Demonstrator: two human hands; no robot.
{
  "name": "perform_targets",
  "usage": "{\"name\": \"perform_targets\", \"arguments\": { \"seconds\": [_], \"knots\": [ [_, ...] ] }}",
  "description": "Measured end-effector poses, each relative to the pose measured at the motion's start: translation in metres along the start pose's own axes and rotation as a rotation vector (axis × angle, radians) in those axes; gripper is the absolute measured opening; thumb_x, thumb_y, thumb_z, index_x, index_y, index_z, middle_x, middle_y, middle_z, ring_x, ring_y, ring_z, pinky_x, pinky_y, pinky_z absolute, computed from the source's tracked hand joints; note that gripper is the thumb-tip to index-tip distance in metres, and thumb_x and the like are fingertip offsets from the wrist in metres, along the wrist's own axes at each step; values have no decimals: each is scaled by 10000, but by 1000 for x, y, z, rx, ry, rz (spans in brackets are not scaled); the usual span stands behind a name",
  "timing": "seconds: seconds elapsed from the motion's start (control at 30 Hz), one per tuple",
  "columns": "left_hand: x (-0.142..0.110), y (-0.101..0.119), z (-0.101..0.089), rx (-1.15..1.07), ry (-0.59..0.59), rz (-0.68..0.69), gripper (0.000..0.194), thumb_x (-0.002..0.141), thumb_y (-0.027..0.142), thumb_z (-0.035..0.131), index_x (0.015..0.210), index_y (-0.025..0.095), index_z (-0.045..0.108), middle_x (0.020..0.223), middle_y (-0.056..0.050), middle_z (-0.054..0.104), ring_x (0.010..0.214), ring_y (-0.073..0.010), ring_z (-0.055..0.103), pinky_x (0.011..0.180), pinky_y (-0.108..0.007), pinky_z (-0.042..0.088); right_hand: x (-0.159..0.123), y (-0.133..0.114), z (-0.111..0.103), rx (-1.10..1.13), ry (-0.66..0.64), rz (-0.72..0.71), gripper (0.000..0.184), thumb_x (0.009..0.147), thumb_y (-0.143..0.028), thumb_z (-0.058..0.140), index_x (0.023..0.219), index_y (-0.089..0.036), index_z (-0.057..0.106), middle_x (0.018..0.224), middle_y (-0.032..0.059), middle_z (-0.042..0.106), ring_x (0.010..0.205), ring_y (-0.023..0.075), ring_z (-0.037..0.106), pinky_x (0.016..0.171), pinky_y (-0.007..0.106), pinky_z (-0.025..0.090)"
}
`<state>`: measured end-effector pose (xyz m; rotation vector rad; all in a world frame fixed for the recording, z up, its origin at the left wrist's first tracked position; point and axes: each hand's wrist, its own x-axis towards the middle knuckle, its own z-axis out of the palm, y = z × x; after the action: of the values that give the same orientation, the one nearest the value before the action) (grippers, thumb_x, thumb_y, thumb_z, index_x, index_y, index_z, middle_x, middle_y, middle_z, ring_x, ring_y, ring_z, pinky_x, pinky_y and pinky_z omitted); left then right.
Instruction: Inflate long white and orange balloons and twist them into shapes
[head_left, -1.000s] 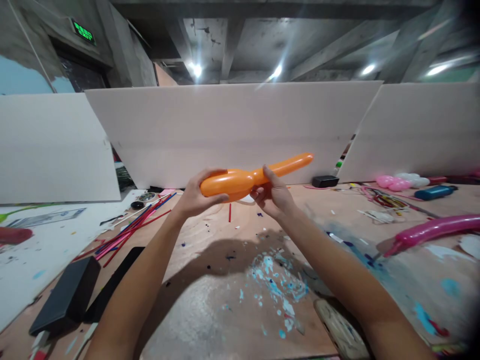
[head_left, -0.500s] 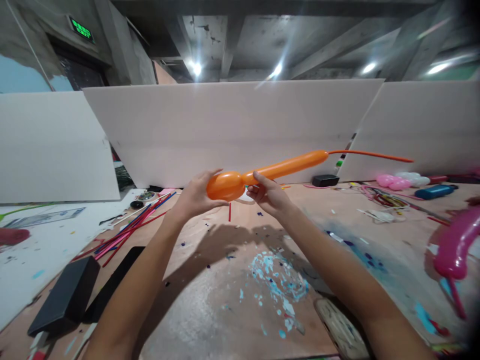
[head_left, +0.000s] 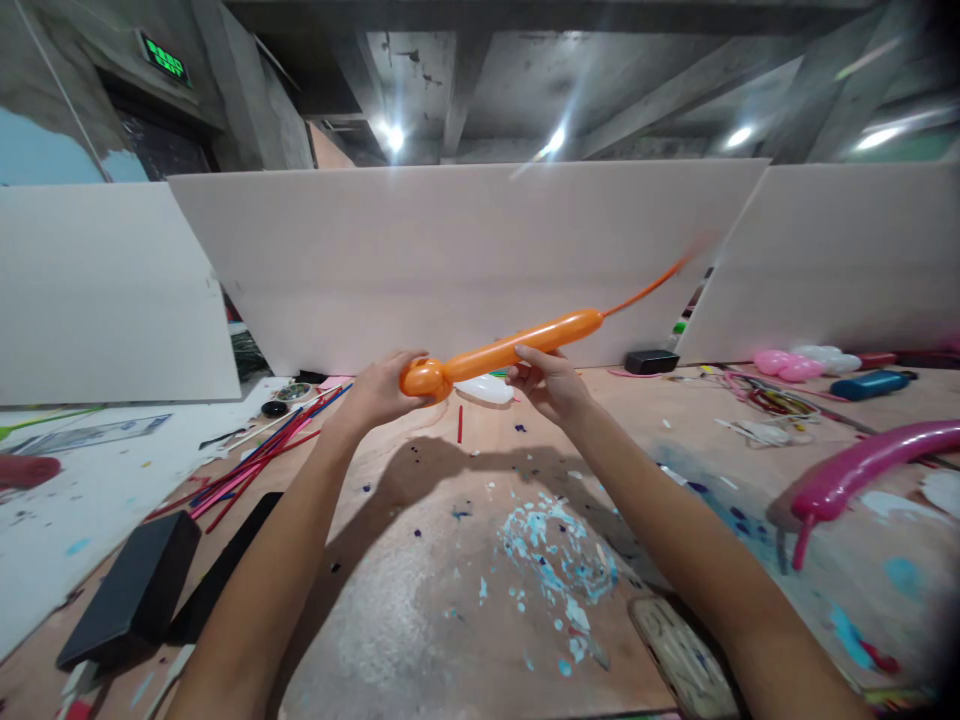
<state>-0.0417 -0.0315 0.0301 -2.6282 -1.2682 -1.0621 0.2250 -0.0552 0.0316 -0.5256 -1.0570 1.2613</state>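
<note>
An orange modelling balloon (head_left: 525,342) is held above the table, its long section slanting up to the right and ending in a thin uninflated tail. At its left end is a rounded bubble, which my left hand (head_left: 379,390) grips with thumb and fingers. My right hand (head_left: 551,385) is under the long section, thumb and fingertips against it near the middle; its fingers are curled. Below and behind the balloon lies a white balloon (head_left: 486,389) on the table.
Thin uninflated balloons (head_left: 255,460) lie at left near a black box (head_left: 131,590). At right are a magenta balloon (head_left: 847,475), a blue bottle (head_left: 874,384) and pink balloons (head_left: 787,364). White boards (head_left: 465,260) stand behind; a black block (head_left: 651,361) sits before them.
The orange balloon has shifted left and its tail has swung upward. Its left end now shows as a smaller rounded bubble. My right hand sits farther along the long section. The magenta balloon has turned and moved left.
</note>
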Motion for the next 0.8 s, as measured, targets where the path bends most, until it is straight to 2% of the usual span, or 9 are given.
{"name": "perform_targets", "arguments": {
  "seconds": [0.1,0.2,0.33,0.4,0.47,0.53,0.63,0.73,0.8],
  "knots": [
    [0,-9,1,-140,-57,-13,631,712,368,724,1295,212,540,1239,-109,638,1065,-270,625,919,-443,490,-2,-4,2,31,-14,-34,250,648,-232,805,817,-185,627,893,12,726,557,78,613,583,230,563],
    [1,-14,1,-180,-50,-66,587,748,342,694,1304,230,541,1201,-89,658,1035,-257,638,923,-430,497,-2,-10,3,64,36,-82,305,636,-316,812,836,-202,612,922,11,735,516,86,606,538,245,566],
    [4,-20,0,-108,292,-109,702,702,237,721,1363,197,489,1465,-145,453,1376,-328,389,1163,-491,277,3,-18,-4,91,110,-209,372,637,-367,803,915,-222,605,797,-27,707,480,95,598,477,239,542],
    [6,-23,-2,-302,437,-269,827,696,255,742,1438,221,377,1542,-154,332,1433,-341,301,1181,-524,232,4,-20,-9,71,99,-262,400,628,-306,805,966,-233,604,751,-39,690,588,132,670,549,242,570],
    [8,-21,-4,-703,393,-491,862,712,327,752,1451,240,317,1526,-174,347,1371,-356,411,1127,-544,333,3,-18,-11,49,8,-266,454,631,-240,789,1042,-249,596,850,-21,715,782,174,723,698,274,599],
    [8,-15,-5,-1103,199,-633,745,732,419,743,1366,206,414,1454,-198,441,1246,-362,546,1055,-527,431,0,-12,-10,44,-137,-218,477,664,-231,753,1109,-264,585,1002,1,720,947,200,714,864,333,582],
    [8,2,-5,-1446,16,-598,536,739,507,730,1126,171,575,1337,-181,556,1141,-352,617,985,-507,497,-5,2,-6,-2,-367,-27,472,714,-282,721,1165,-264,581,1095,36,703,1008,222,700,965,410,541],
    [10,13,-2,-1561,138,-495,364,754,411,747,1006,191,604,1220,-104,629,1088,-283,637,934,-469,532,-2,14,-9,-142,-453,138,514,735,-320,731,1220,-268,567,1057,52,702,872,211,726,858,401,583],
    [12,12,-1,-1583,272,-453,295,744,312,756,969,198,604,1129,-59,659,1044,-223,645,917,-412,543,6,20,-19,-299,-408,129,523,760,-341,722,1249,-269,551,1073,62,695,807,190,725,785,372,595]
  ]
}}
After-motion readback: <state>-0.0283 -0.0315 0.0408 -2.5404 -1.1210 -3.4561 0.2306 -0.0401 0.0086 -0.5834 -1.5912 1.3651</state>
